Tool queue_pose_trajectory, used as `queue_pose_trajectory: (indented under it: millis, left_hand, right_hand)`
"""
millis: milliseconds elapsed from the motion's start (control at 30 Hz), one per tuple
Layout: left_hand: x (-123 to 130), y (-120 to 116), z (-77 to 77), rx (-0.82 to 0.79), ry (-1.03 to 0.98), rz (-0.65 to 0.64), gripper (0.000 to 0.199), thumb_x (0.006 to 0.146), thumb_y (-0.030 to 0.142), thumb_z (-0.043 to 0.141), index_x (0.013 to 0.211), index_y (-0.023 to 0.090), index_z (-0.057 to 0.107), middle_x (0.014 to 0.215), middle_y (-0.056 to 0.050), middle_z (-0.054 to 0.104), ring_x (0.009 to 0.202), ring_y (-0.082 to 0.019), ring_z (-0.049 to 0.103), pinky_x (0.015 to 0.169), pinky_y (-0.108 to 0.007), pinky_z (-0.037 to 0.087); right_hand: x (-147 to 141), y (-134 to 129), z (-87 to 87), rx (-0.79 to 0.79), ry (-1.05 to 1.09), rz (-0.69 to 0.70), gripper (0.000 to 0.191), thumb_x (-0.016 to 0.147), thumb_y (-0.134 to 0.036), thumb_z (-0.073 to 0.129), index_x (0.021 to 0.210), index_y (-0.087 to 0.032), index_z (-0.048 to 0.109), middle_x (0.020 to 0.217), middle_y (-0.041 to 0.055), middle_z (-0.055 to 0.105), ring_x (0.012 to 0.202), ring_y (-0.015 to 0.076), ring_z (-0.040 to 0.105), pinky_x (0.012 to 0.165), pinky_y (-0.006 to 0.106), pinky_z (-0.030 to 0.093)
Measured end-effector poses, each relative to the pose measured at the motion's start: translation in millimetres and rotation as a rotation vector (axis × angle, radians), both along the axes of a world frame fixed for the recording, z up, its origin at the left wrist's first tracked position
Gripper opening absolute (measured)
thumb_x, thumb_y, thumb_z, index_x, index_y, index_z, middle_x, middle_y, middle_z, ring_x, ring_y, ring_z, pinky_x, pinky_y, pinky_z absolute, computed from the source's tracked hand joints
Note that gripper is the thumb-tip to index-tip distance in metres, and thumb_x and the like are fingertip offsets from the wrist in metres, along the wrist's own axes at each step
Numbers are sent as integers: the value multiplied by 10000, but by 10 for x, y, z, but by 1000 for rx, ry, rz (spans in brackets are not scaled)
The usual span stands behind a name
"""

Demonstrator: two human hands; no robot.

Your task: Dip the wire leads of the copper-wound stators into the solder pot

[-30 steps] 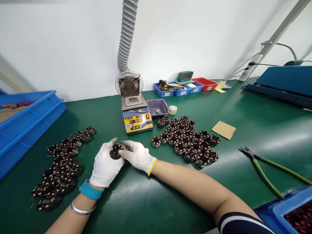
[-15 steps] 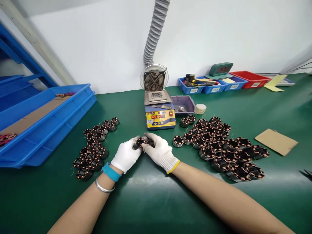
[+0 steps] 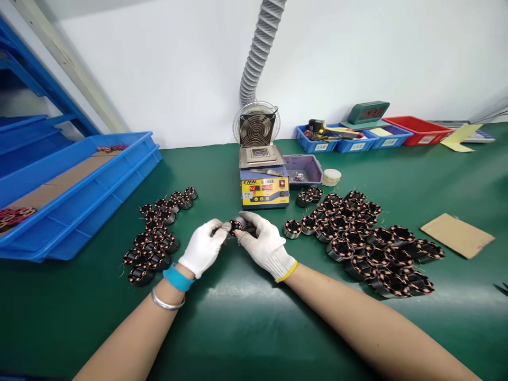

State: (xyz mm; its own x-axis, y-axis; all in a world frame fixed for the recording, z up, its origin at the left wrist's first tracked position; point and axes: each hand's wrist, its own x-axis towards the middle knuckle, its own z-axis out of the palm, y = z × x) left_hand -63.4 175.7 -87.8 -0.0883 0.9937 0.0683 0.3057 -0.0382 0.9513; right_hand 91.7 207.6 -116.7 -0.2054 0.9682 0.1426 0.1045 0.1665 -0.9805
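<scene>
In the middle, my gloved right hand is closed around a motor stator, a dark ring with copper windings. Its thumb lies on the near side and its fingers curl over the far side. My gloved left hand has thumb and fingertips pinched together at the stator's left edge; whatever is between them is too small or hidden to make out. Behind both hands stands a solder pot with a lit red display. More stators are grouped to the right, and a smaller group of stators sits to the left.
A large blue tray borders the left side. By the solder pot are a purple bin and a round white container. Blue tool bins, a red bin and a clock line the wall. Cardboard lies right.
My left hand's fingertips have drawn slightly left, off the stator's body, showing more of it. My right hand keeps its hold. The whole view has shifted a little.
</scene>
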Motion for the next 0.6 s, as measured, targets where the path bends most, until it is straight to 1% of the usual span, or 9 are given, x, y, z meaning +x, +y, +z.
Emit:
queue_pose_trajectory:
  millis: [67, 133, 200, 233, 267, 333, 400, 500, 600]
  left_hand:
    - [-23, -28, 47, -15, -51, -9, 267, 743, 404, 585, 625, 177, 510, 505, 34, 495, 446, -84, 404, 418, -204, 308]
    - [-102, -44, 103, 24, -173, 40, 259, 745, 392, 570, 621, 186, 473, 494, 46, 475, 421, -76, 391, 400, -196, 287]
    - [-155, -40, 123, 85, -223, 120, 299, 767, 441, 550, 636, 187, 466, 499, 47, 479, 411, -72, 391, 390, -192, 284]
    - [-150, -35, 113, 94, -196, 121, 325, 772, 481, 548, 660, 182, 486, 518, 38, 506, 418, -74, 407, 389, -193, 294]
    - [-122, -30, 94, 68, -143, 80, 354, 767, 518, 555, 688, 176, 511, 547, 25, 540, 431, -80, 430, 390, -196, 307]
    - [-18, -32, 51, -53, -48, -62, 390, 744, 554, 582, 729, 166, 548, 587, 6, 579, 453, -92, 466, 396, -205, 334]
    - [87, -59, 44, -156, -40, -146, 360, 740, 520, 602, 714, 165, 550, 568, 10, 567, 445, -90, 458, 411, -212, 349]
    - [105, -131, 134, -180, -185, -125, 303, 734, 464, 617, 688, 175, 537, 524, 18, 541, 403, -81, 416, 389, -214, 316]
    - [-22, -158, 242, -59, -434, 3, 294, 671, 422, 668, 651, 200, 476, 546, 37, 519, 413, -82, 428, 385, -208, 309]
  right_hand:
    - [-6, 7, -4, -17, -7, -1, 455, 708, -203, 641, 1160, -157, 617, 1013, 54, 693, 896, 181, 656, 847, 318, 553]
    - [-13, 21, -9, -51, 21, -1, 451, 714, -206, 635, 1163, -162, 612, 979, 45, 697, 850, 173, 662, 801, 307, 566]
    - [-17, 33, -18, -70, 55, -5, 452, 719, -218, 634, 1167, -165, 607, 952, 38, 699, 808, 165, 662, 761, 299, 572]
    - [-17, 37, -24, -72, 68, -9, 452, 722, -226, 633, 1168, -163, 604, 945, 38, 699, 796, 164, 661, 752, 299, 574]
    - [-16, 38, -29, -68, 74, -14, 452, 722, -233, 633, 1167, -158, 603, 943, 40, 698, 794, 165, 659, 753, 303, 573]
    - [-11, 35, -31, -40, 62, -24, 445, 720, -238, 635, 1157, -156, 607, 961, 45, 698, 819, 169, 658, 787, 313, 565]
    - [-7, 25, -19, -12, 39, -25, 428, 718, -230, 633, 1140, -166, 615, 971, 42, 700, 837, 168, 658, 812, 315, 558]
    - [-5, 10, 17, -2, 28, -22, 429, 707, -221, 635, 1134, -179, 618, 951, 30, 702, 830, 165, 660, 790, 300, 564]
    - [-7, 7, 35, -9, 36, -39, 432, 694, -224, 643, 1125, -193, 623, 930, 24, 700, 810, 166, 660, 762, 297, 572]
